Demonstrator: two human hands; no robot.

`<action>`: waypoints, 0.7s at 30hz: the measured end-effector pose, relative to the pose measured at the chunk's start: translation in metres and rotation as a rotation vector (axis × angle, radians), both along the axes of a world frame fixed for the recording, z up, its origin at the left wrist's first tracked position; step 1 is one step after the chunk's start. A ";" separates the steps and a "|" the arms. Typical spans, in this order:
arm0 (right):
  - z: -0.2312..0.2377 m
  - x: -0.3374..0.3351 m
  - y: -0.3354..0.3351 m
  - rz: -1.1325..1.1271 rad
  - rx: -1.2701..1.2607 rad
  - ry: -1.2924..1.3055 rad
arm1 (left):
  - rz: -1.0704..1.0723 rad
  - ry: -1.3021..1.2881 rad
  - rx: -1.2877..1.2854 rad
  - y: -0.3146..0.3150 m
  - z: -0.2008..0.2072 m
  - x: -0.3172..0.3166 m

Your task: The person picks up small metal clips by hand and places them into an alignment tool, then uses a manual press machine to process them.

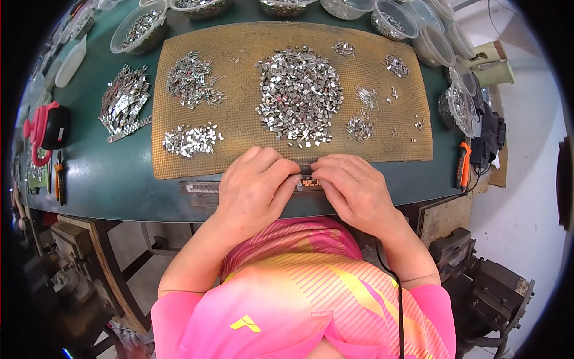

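At the table's front edge my left hand [254,179] and my right hand [354,184] face each other, fingers closed in a pinch. Between their fingertips is a small dark bar [306,170], mostly covered by the fingers. Just below it, copper-coloured pieces [311,182] show in a long metal fixture [200,186], whose left end sticks out past my left hand. Beyond the hands, on a tan textured mat [239,125], lies a large heap of small silvery metal blocks [301,93]. A smaller pile of flat shiny pieces [191,140] lies left of it.
Thin metal pins [366,97] and small part piles [194,81] dot the mat. Linked metal strips [125,102] lie left of it. Clear plastic tubs [140,27] line the far edge. Orange-handled pliers [463,166] lie right; a pink-and-black object [49,131] stands left.
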State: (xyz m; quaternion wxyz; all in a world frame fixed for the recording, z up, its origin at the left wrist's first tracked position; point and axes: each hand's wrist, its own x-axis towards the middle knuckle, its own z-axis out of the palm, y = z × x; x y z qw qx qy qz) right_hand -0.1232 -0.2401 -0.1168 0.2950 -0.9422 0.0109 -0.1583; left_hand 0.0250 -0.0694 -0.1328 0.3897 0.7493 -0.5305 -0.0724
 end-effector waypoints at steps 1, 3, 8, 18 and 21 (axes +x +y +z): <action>0.000 -0.001 0.000 -0.002 0.000 0.000 | -0.002 0.000 0.000 -0.001 0.000 0.000; -0.001 -0.003 0.000 0.029 -0.094 -0.023 | -0.003 -0.011 0.001 -0.002 0.001 0.000; 0.002 -0.005 -0.006 0.009 0.011 -0.002 | -0.012 -0.023 -0.003 0.001 0.001 0.001; -0.004 -0.046 -0.028 -0.299 0.192 -0.012 | 0.089 -0.308 -0.032 0.070 0.007 0.036; -0.008 -0.050 -0.020 -0.304 0.138 0.008 | 0.114 -0.390 0.025 0.096 0.001 0.045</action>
